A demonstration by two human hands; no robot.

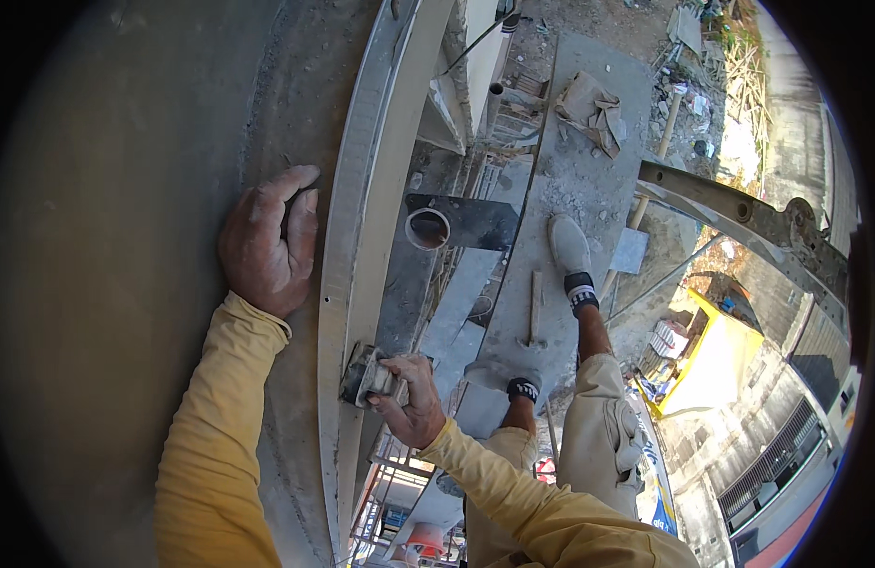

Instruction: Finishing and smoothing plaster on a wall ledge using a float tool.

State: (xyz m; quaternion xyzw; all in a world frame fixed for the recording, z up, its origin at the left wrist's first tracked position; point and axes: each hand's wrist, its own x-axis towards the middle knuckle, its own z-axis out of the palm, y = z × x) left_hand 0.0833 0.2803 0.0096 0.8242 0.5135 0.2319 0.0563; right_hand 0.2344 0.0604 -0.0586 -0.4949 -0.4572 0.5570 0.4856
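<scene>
My right hand grips a small, mortar-caked hand float, fingers and thumb closed around its upper part. The float is against the outer face of a long pale strip that runs along the edge of a grey ledge. On the ledge, left of that strip, rests my left hand. Its index finger and thumb are bent with a gap between them, and nothing shows in it; the other fingers are partly hidden. A smooth grey wall rises beside my left arm.
My feet stand on a dusty scaffold plank, with a hammer lying between them. Farther along lies a torn paper bag. A metal bar crosses at the right. An open pipe end and an orange bucket are lower down.
</scene>
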